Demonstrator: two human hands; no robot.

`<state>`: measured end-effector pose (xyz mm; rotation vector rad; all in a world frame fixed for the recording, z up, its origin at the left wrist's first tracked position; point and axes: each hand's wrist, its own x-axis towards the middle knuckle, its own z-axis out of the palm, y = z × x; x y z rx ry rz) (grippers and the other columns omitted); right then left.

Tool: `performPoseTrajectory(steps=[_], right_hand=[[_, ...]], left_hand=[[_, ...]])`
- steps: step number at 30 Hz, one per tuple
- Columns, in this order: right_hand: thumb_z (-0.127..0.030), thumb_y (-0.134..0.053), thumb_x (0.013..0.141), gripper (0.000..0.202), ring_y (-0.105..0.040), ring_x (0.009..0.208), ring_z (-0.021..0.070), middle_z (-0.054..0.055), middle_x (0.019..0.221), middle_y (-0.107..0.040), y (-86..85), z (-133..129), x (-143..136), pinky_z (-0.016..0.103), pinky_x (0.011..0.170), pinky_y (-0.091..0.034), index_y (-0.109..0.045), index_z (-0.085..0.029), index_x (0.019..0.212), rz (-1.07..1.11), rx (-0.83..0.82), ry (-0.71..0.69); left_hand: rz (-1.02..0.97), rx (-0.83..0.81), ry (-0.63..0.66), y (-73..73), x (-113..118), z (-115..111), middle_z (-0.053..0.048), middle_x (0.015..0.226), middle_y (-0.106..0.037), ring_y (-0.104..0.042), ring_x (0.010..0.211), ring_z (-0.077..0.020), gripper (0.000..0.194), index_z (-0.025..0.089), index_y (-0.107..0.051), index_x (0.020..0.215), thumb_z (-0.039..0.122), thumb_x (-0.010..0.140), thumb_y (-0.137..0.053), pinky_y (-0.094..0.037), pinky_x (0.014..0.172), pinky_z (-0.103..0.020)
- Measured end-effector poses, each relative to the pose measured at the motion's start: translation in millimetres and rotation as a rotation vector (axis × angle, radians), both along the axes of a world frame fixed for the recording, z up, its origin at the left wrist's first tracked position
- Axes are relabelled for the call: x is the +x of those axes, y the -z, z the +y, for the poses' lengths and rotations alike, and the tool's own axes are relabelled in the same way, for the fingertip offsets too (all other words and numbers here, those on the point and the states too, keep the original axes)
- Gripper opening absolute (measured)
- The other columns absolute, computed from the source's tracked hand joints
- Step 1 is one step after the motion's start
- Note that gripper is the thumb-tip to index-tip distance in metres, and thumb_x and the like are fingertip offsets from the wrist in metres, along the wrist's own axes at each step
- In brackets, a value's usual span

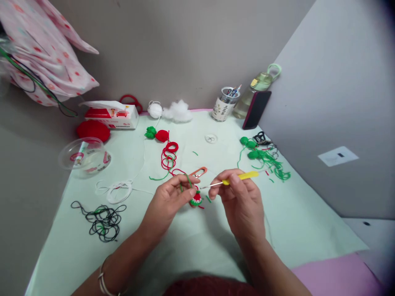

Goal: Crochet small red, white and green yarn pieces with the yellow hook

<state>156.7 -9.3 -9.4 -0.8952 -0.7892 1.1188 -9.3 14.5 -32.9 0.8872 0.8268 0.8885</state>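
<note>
My left hand [175, 195] pinches a small crocheted piece [196, 199] in red, white and green, with a strand of green yarn [189, 181] running over its fingers. In my right hand [242, 201] is a crochet hook [240, 178] with a yellow handle, gripped between thumb and fingers. The hook's metal tip points left and sits close to the crocheted piece; whether it touches is too small to tell. Just beyond my left fingertips lies an orange scissors-like tool [199, 172]. Short green and red yarn snippets are scattered near the piece.
Red yarn [169, 158], white yarn [119, 192] and tangled black cord [106, 222] lie to the left, near a clear plastic tub [92, 162]. Green yarn [274, 162] lies at right. Along the back stand a tissue box [128, 117], white stuffing [178, 111], a pen cup [222, 107], a bottle [247, 100] and a phone [257, 110].
</note>
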Motion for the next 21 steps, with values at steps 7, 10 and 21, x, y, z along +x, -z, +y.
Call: performPoseTrajectory(steps=[7, 10, 21], right_hand=[[-0.031, -0.055, 0.107, 0.028, -0.056, 0.063, 0.0113, 0.000, 0.082, -0.068, 4.0, -5, 5, 0.028, 0.064, -0.049, -0.077, -0.023, 0.091, -0.409, 0.071, 0.059], [-0.025, -0.065, 0.101, 0.018, -0.057, 0.066, 0.0130, 0.000, 0.078, -0.066, 0.0, -6, 6, 0.028, 0.062, -0.047, -0.082, -0.025, 0.096, -0.642, 0.112, -0.010], [-0.008, -0.072, 0.093, 0.026, -0.060, 0.065, 0.0140, 0.002, 0.084, -0.073, 5.9, -5, 3, 0.030, 0.063, -0.054, -0.082, -0.028, 0.106, -0.869, 0.337, -0.029]], left_hand=[[-0.022, 0.006, -0.056, -9.0, -4, -2, 0.000, 0.089, -0.064, -0.058, 0.085, -0.0156, 0.015, 0.024, -0.079, 0.103, 0.031, 0.090, -0.081, -0.047, 0.079, -0.026], [-0.015, 0.037, -0.050, -8.6, -5, -2, 0.000, 0.091, -0.065, -0.057, 0.086, -0.0156, 0.015, 0.025, -0.079, 0.104, 0.032, 0.091, -0.080, -0.047, 0.080, -0.026], [0.062, 0.117, -0.057, -14.8, -7, 0, -0.001, 0.087, -0.066, -0.059, 0.082, -0.0155, 0.012, 0.022, -0.077, 0.100, 0.028, 0.090, -0.080, -0.051, 0.076, -0.027]])
